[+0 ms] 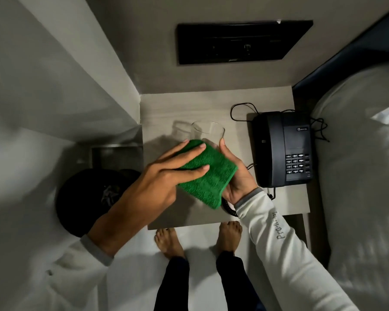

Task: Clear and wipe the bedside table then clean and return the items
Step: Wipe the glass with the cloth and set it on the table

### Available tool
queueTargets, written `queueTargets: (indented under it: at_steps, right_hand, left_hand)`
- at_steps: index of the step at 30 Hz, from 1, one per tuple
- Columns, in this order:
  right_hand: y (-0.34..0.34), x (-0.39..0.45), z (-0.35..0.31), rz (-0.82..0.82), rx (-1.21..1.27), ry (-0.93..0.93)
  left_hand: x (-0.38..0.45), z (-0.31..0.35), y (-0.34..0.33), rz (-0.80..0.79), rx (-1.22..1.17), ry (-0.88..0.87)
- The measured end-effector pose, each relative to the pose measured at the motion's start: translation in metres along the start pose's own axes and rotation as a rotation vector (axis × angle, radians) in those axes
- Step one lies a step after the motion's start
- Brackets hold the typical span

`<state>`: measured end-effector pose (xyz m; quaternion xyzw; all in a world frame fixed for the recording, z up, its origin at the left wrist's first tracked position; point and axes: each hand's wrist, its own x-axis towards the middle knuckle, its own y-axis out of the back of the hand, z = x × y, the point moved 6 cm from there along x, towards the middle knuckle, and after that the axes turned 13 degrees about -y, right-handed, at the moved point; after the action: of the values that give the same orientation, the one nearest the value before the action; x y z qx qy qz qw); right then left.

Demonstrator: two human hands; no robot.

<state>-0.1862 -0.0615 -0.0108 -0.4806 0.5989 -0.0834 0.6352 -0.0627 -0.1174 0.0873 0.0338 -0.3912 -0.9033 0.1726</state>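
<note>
A clear drinking glass [208, 131] is held above the pale bedside table [166, 104], tilted with its mouth away from me. My right hand [236, 176] grips its lower part from the right. My left hand [166, 173] presses a folded green cloth [209, 176] against the side of the glass; the cloth hides most of the glass body. A black telephone [283, 149] stands on the right part of the table, its coiled cord [229, 208] running under my right wrist.
A black switch panel [243, 42] is on the wall behind the table. A bed with white bedding [357, 164] lies to the right. A black round bin [94, 198] stands on the floor to the left. My bare feet [198, 241] are at the table's front edge.
</note>
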Motion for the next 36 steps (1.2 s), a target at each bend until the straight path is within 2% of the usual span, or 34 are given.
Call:
queueTargets:
  at_steps: [3,5,7,10,12,15,19,22,24,26,30,33,36]
  right_hand:
    - [0.011,0.004,-0.013,0.054,0.001,0.075]
    - [0.017,0.004,-0.019,0.073,0.021,0.088]
    - [0.016,0.008,-0.019,0.101,-0.007,0.068]
    - [0.0,0.013,-0.009,0.048,-0.085,0.031]
    - [-0.008,0.013,-0.001,-0.005,-0.011,0.017]
    - [-0.015,0.008,0.001,-0.042,0.066,0.021]
    - [-0.012,0.003,-0.007,-0.057,0.119,-0.028]
    - [-0.005,0.007,-0.011,-0.002,0.066,-0.068]
    - [-0.001,0.012,-0.018,0.027,0.057,-0.038]
    - [0.0,0.016,-0.023,0.044,0.073,-0.013]
    - [-0.004,0.027,-0.035,0.056,0.152,-0.008]
    - [-0.017,0.044,-0.037,0.113,0.325,-0.105]
    - [-0.042,0.067,-0.03,0.136,0.576,-0.221]
  left_hand:
    - [-0.006,-0.005,0.008,-0.088,-0.118,0.018]
    - [-0.012,-0.007,0.016,-0.092,-0.191,0.038]
    - [-0.011,-0.007,0.029,-0.008,-0.232,0.06]
    - [0.005,-0.012,0.046,0.207,-0.134,0.1]
    - [0.022,-0.018,0.043,0.245,-0.082,0.128]
    - [0.04,-0.02,0.025,0.155,-0.009,0.123]
    - [0.026,-0.008,0.005,0.066,0.115,0.014]
    - [0.007,-0.003,0.0,0.011,0.089,-0.015]
    - [-0.009,0.0,0.0,-0.035,-0.009,-0.033]
    - [-0.027,-0.006,0.004,-0.005,-0.275,0.063]
    - [-0.062,-0.039,-0.007,0.21,-0.765,0.467]
    - [-0.091,-0.072,-0.041,0.368,-0.903,0.793]
    - [-0.117,-0.094,-0.079,0.436,-0.982,1.029]
